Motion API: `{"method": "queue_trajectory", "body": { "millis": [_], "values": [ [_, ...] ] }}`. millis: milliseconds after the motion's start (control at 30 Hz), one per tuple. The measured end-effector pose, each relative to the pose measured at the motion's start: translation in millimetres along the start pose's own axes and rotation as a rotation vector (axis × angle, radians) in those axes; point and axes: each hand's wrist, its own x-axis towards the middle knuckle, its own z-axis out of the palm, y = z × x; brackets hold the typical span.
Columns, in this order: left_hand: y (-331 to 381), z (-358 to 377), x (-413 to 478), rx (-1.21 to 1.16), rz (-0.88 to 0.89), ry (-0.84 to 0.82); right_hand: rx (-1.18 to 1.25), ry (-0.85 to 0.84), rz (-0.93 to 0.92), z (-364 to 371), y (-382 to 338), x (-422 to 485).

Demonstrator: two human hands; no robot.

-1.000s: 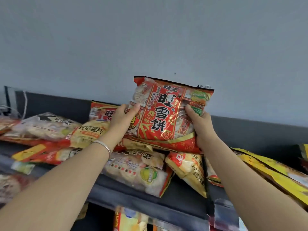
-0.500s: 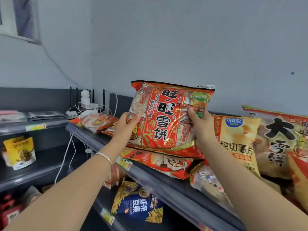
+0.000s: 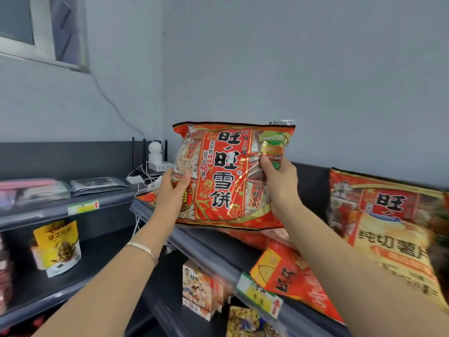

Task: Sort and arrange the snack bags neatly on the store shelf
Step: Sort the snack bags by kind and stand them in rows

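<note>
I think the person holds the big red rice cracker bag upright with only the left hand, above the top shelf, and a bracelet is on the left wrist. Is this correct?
Not quite: the head view shows both hands on the red rice cracker bag, the left hand at its left edge and the right hand at its right edge. The rest stands: the bag is upright above the top shelf, and the bracelet is on the left wrist.

Yellow chip bag [image 3: 398, 254] blurred and cut by the right edge; fingers [image 3: 266, 164] mostly hidden behind the red snack bag [image 3: 228, 176].

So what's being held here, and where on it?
A red rice cracker bag, upright above the shelf edge: left hand on its left edge, right hand on its right edge.
</note>
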Motion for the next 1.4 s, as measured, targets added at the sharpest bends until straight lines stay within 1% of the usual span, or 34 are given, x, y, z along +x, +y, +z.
{"method": "queue_trajectory", "body": {
  "millis": [100, 200, 267, 333, 500, 567, 700, 933, 1000, 1100, 1167, 1233, 1300, 1400],
  "values": [
    [-4, -2, 35, -0.038, 0.025, -0.004, -0.037, -0.001, -0.031, 26, 7, 32],
    [-6, 4, 70, -0.051, 0.062, -0.037, 0.014, -0.015, -0.061, 44, 12, 65],
    [-10, 10, 93, -0.05, 0.063, -0.023, 0.042, -0.022, -0.064, 54, 18, 87],
    [-19, 16, 118, -0.036, 0.049, -0.012, 0.012, -0.029, -0.066, 63, 24, 110],
    [-46, 26, 170, -0.023, 0.036, -0.013, -0.03, -0.05, -0.103, 80, 41, 150],
    [-53, 30, 191, -0.011, 0.033, -0.039, -0.019, -0.054, -0.08, 83, 45, 159],
    [-62, 46, 232, -0.005, 0.034, -0.131, -0.013, -0.066, -0.011, 83, 55, 179],
    [-89, 72, 298, 0.025, 0.065, -0.311, -0.118, 0.043, 0.105, 79, 76, 209],
    [-104, 74, 311, 0.036, 0.063, -0.394, -0.146, 0.095, 0.163, 82, 85, 214],
    [-125, 80, 320, 0.025, -0.038, -0.555, -0.092, 0.226, 0.258, 83, 103, 219],
    [-136, 86, 323, 0.069, -0.117, -0.646, -0.195, 0.273, 0.295, 81, 112, 221],
    [-146, 92, 325, 0.113, -0.155, -0.712, -0.412, 0.22, 0.323, 83, 119, 219],
    [-152, 96, 328, 0.127, -0.136, -0.752, -0.619, 0.165, 0.34, 86, 125, 216],
    [-153, 102, 329, 0.164, -0.035, -0.805, -0.828, 0.171, 0.366, 85, 125, 212]
  ]
}}
